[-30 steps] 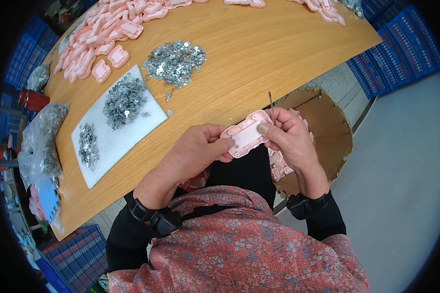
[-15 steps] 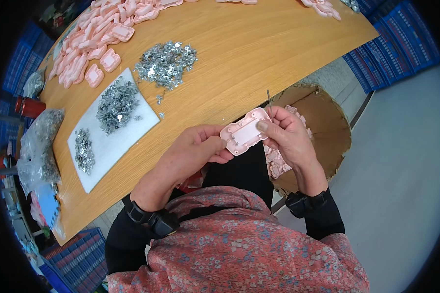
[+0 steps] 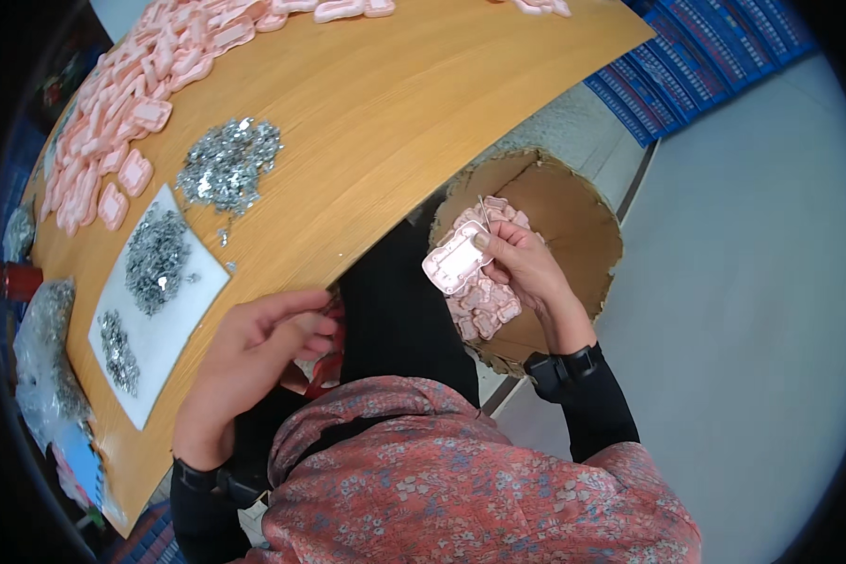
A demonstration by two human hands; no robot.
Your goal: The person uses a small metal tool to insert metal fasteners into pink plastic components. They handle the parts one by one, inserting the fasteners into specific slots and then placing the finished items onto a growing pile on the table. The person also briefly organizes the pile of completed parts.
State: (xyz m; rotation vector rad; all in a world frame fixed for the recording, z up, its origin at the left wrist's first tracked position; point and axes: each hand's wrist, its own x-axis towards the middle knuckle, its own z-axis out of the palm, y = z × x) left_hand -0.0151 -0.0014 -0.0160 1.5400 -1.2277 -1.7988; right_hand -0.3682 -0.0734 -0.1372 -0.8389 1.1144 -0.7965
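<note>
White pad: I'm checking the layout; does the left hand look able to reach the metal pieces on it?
Probably yes: the left hand is close to the white pad, and nothing visible blocks the metal pieces, though whether the hand holds something is unclear.

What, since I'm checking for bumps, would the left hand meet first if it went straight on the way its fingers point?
The left hand would probably meet the black-clad leg first; depth is unclear, so it might pass above, toward the pink shell.
</note>
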